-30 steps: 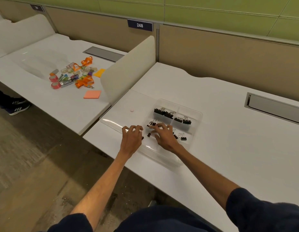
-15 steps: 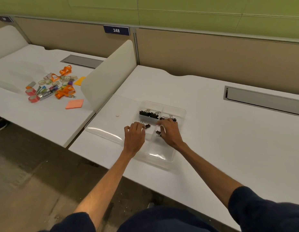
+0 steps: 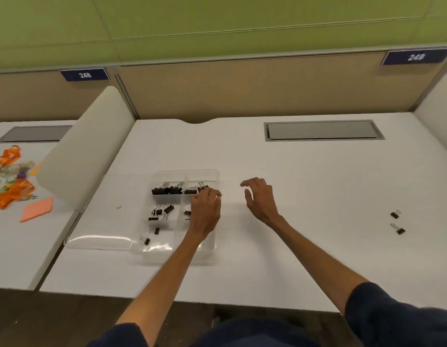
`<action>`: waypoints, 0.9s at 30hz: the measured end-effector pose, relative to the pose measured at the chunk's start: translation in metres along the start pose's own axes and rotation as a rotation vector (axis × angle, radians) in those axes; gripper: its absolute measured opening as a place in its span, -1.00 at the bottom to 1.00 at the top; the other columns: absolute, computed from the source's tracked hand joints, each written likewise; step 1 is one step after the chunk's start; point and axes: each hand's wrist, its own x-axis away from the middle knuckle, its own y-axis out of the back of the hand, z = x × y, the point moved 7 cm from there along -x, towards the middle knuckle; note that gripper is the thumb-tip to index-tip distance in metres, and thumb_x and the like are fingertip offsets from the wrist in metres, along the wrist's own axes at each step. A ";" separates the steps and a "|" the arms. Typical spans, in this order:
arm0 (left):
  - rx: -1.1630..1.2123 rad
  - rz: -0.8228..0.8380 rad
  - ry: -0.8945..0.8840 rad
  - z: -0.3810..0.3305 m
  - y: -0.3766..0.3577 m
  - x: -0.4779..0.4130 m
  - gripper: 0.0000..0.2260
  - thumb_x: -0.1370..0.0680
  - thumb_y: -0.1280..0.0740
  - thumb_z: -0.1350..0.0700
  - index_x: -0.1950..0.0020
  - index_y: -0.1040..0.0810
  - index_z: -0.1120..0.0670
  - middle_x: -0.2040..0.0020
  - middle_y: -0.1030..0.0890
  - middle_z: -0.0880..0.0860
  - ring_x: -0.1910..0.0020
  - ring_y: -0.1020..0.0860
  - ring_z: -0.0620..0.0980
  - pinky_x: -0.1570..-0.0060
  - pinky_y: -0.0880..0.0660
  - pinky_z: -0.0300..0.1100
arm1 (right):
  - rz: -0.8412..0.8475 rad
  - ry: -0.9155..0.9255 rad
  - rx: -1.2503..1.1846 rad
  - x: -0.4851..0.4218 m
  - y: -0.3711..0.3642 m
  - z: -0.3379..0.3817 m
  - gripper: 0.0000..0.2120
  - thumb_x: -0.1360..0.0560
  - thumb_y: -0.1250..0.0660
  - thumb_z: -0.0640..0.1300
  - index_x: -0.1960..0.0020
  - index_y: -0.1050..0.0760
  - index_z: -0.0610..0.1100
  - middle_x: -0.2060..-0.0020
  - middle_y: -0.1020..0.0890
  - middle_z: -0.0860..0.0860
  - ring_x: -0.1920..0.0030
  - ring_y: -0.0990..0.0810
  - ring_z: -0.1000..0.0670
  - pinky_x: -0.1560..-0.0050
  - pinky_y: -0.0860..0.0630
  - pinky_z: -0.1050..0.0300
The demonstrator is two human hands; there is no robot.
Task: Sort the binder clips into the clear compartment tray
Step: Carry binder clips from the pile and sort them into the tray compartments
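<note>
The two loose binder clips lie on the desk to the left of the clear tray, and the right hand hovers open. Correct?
Nearly. The head view shows the two loose binder clips to the right of the clear tray, not left; the right hand does hover open.

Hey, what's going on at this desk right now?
A person is sorting black binder clips into a clear tray on a white desk. The left hand is over the tray's far right compartment, fingers curled; whether it holds a clip is hidden. The right hand hovers open beside the tray. Two loose clips lie far right.
</note>
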 end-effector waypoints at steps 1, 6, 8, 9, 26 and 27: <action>0.014 0.008 -0.020 -0.012 -0.006 -0.003 -0.89 -0.57 -0.18 0.16 0.00 -0.49 0.03 0.05 -0.53 -0.04 0.08 -0.50 0.01 0.11 -0.37 -0.03 | -0.016 -0.030 0.005 0.004 0.009 -0.011 -0.77 -0.53 -0.20 -0.25 -0.11 -0.51 -0.03 -0.04 -0.57 0.10 -0.09 -0.48 0.01 -0.01 -0.28 0.08; 0.062 0.047 -0.128 -0.074 -0.039 -0.011 -0.91 -0.57 -0.22 0.18 0.01 -0.49 0.03 0.04 -0.54 -0.06 0.07 -0.50 0.00 0.04 -0.37 -0.04 | -0.096 -0.167 0.031 0.035 0.056 -0.065 -0.77 -0.54 -0.18 -0.25 -0.11 -0.50 -0.03 0.04 -0.56 0.08 -0.07 -0.47 0.00 -0.03 -0.29 0.06; 0.074 0.068 -0.173 -0.099 -0.051 -0.013 -0.91 -0.57 -0.23 0.18 0.01 -0.50 0.03 0.05 -0.55 -0.05 0.06 -0.51 0.01 0.03 -0.38 -0.04 | -0.121 -0.209 0.053 0.051 0.074 -0.086 -0.77 -0.55 -0.18 -0.25 -0.11 -0.50 -0.03 0.04 -0.55 0.09 -0.07 -0.48 0.00 -0.04 -0.31 0.04; 0.085 0.079 -0.194 -0.112 -0.057 -0.014 -0.91 -0.57 -0.23 0.18 0.00 -0.50 0.03 0.05 -0.56 -0.05 0.06 -0.51 0.01 0.03 -0.38 -0.03 | -0.133 -0.235 0.064 0.059 0.084 -0.097 -0.77 -0.55 -0.17 -0.25 -0.11 -0.50 -0.03 0.04 -0.55 0.09 -0.07 -0.48 0.01 -0.04 -0.31 0.03; 0.288 0.320 -0.426 -0.323 -0.140 -0.012 -0.87 -0.53 -0.28 0.17 -0.08 -0.51 0.08 0.02 -0.56 -0.01 0.06 -0.54 0.04 0.06 -0.44 -0.03 | -0.147 -0.622 0.228 0.180 0.226 -0.257 -0.69 -0.53 -0.20 -0.24 -0.24 -0.47 -0.03 -0.23 -0.48 0.01 -0.31 -0.38 -0.03 -0.13 -0.28 -0.01; 0.298 0.332 -0.435 -0.333 -0.143 -0.012 -0.86 -0.53 -0.29 0.17 -0.09 -0.51 0.09 0.01 -0.56 0.00 0.05 -0.54 0.05 0.06 -0.44 -0.03 | -0.117 -0.629 0.232 0.184 0.230 -0.264 -0.67 -0.53 -0.20 -0.23 -0.26 -0.45 -0.02 -0.26 -0.46 0.03 -0.31 -0.38 -0.02 -0.14 -0.28 -0.01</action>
